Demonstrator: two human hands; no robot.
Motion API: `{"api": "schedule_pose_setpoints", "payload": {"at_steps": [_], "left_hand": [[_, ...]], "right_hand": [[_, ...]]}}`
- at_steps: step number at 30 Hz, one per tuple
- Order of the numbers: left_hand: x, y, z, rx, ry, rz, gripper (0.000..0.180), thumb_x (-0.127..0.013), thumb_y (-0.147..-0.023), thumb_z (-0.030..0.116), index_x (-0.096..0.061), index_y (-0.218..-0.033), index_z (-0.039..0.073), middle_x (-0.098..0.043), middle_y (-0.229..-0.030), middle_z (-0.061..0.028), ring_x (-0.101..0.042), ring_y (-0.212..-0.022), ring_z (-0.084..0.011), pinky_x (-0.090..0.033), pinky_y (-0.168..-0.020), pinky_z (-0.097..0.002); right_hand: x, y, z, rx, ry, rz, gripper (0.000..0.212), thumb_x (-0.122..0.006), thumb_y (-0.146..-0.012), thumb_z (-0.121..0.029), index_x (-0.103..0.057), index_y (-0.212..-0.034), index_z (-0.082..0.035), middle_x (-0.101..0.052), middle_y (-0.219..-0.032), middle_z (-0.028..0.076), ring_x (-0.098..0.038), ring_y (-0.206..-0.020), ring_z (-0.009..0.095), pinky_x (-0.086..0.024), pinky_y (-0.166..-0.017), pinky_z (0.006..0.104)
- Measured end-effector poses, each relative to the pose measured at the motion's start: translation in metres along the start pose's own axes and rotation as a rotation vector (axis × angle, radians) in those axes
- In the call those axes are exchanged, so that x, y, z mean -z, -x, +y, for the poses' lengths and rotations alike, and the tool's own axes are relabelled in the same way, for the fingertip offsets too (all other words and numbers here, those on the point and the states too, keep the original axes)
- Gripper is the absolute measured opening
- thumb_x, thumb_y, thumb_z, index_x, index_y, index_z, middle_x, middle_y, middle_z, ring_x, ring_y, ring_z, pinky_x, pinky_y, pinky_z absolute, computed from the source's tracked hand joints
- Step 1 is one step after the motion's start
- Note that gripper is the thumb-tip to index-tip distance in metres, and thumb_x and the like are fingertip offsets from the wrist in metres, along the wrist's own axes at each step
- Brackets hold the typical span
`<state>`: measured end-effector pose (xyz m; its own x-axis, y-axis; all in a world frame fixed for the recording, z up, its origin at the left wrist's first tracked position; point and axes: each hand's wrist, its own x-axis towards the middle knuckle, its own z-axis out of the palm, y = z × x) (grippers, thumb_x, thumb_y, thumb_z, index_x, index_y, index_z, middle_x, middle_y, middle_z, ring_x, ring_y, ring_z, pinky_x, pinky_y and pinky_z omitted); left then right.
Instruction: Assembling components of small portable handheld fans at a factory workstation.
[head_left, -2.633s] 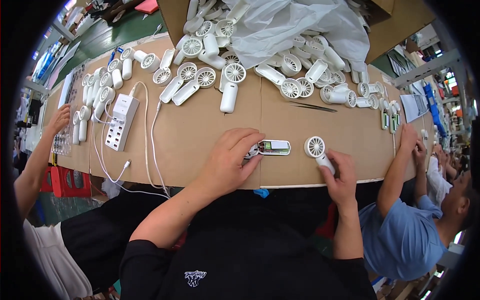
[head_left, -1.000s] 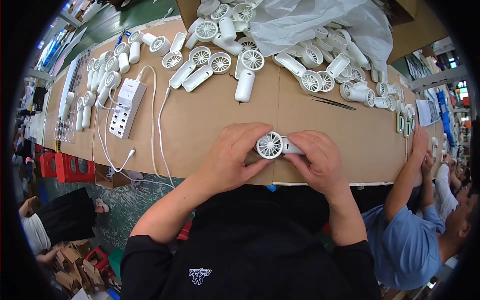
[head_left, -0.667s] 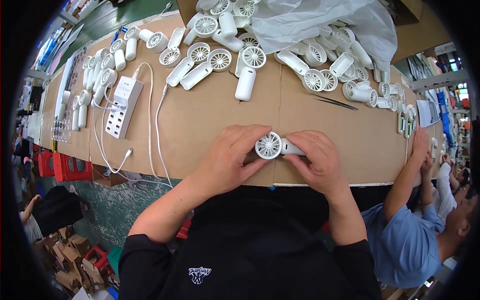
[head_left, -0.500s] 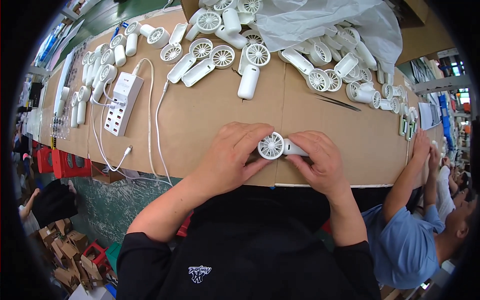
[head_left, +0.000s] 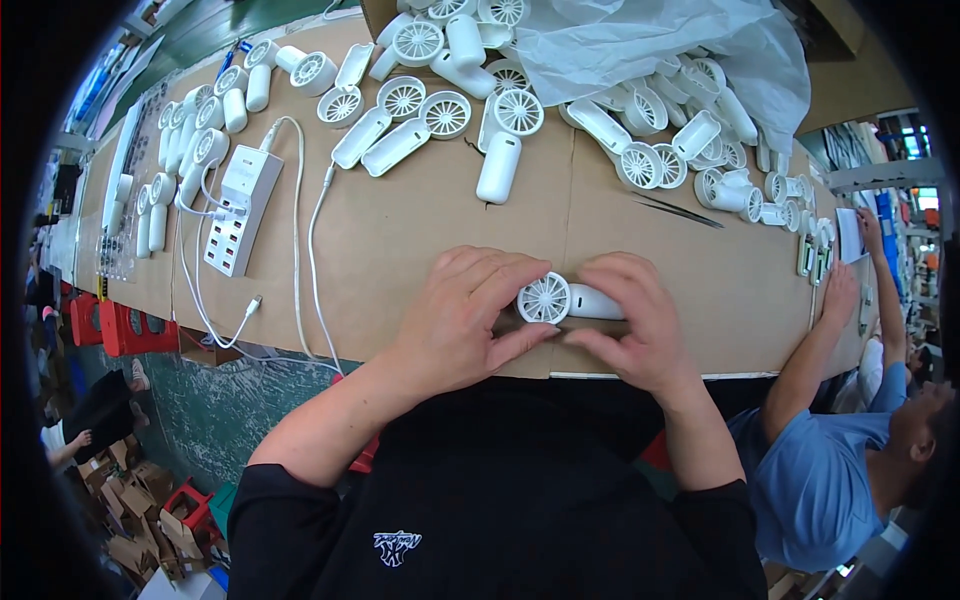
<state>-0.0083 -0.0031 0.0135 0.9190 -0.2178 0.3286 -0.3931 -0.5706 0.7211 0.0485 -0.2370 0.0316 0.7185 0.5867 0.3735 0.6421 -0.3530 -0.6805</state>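
A white handheld fan (head_left: pixel 595 302) lies across in front of me near the table's front edge, its round spoked head at the left and its smooth handle at the right. My left hand (head_left: pixel 478 310) grips the fan head, fingers at its upper rim and thumb at its lower rim. Around the handle, my right hand (head_left: pixel 640 322) is open, with the thumb and fingers apart and off the sides of the handle. The handle's right end is partly hidden by that hand. Beyond the hands, another white fan (head_left: pixel 497 168) lies with its head pointing away.
White fan shells (head_left: pixel 403 140) and more fans lie along the table's far side, some under plastic film (head_left: pixel 660 50). A charging hub (head_left: pixel 240 212) with white cables stands at left. Black tweezers (head_left: pixel 680 210) lie at right, near a co-worker's hand (head_left: pixel 842 292).
My right thumb and fingers have spread away from the fan's handle, showing more of it. My left hand keeps its hold. The co-worker at right now reaches farther forward with one arm.
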Motion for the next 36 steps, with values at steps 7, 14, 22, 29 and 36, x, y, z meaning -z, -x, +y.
{"api": "schedule_pose_setpoints", "payload": {"at_steps": [7,14,22,29,36], "left_hand": [[0.002,0.003,-0.006,-0.004,0.001,0.013,0.053,-0.085,-0.083,0.025,-0.066,-0.130,0.009,-0.071,-0.123,-0.0039,-0.064,-0.114,-0.0245,-0.045,-0.103,-0.0385],[0.001,0.001,-0.008,-0.025,-0.046,0.016,0.054,-0.084,-0.082,0.028,-0.067,-0.131,0.009,-0.069,-0.131,-0.0054,-0.062,-0.122,-0.0266,-0.045,-0.105,-0.0401],[0.000,0.004,-0.004,-0.044,-0.060,0.048,0.054,-0.084,-0.083,0.029,-0.067,-0.131,0.010,-0.069,-0.133,-0.0061,-0.062,-0.123,-0.0268,-0.045,-0.106,-0.0405],[0.001,0.009,-0.007,-0.093,-0.042,0.041,0.052,-0.083,-0.084,0.026,-0.067,-0.130,0.010,-0.070,-0.128,-0.0071,-0.064,-0.118,-0.0258,-0.046,-0.104,-0.0401],[0.006,0.002,0.000,0.003,0.189,-0.101,0.046,-0.083,-0.085,0.022,-0.068,-0.126,0.009,-0.071,-0.113,-0.0063,-0.065,-0.099,-0.0250,-0.047,-0.098,-0.0386]], "right_hand": [[-0.005,-0.045,-0.049,-0.183,-1.332,0.174,0.029,-0.050,-0.103,-0.014,-0.056,-0.076,-0.007,-0.056,-0.070,0.008,-0.043,-0.063,0.016,-0.037,-0.062,0.0282],[-0.037,-0.050,-0.035,-0.393,-1.073,0.124,0.037,-0.044,-0.105,-0.017,-0.043,-0.069,-0.011,-0.043,-0.065,0.004,-0.030,-0.058,0.012,-0.027,-0.055,0.0280],[-0.044,-0.033,-0.003,-0.265,-1.309,0.244,0.032,-0.042,-0.103,-0.011,-0.054,-0.074,-0.005,-0.053,-0.069,0.008,-0.040,-0.064,0.015,-0.035,-0.061,0.0274],[0.001,0.001,-0.004,-0.037,0.013,0.001,0.014,-0.066,-0.097,-0.015,-0.069,-0.102,-0.003,-0.063,-0.097,0.010,-0.055,-0.085,0.022,-0.047,-0.077,0.0331],[-0.002,0.027,-0.007,-0.118,0.146,-0.095,0.038,-0.080,-0.085,-0.013,-0.072,-0.121,-0.005,-0.066,-0.111,0.007,-0.059,-0.099,0.027,-0.049,-0.088,0.0348]]}}
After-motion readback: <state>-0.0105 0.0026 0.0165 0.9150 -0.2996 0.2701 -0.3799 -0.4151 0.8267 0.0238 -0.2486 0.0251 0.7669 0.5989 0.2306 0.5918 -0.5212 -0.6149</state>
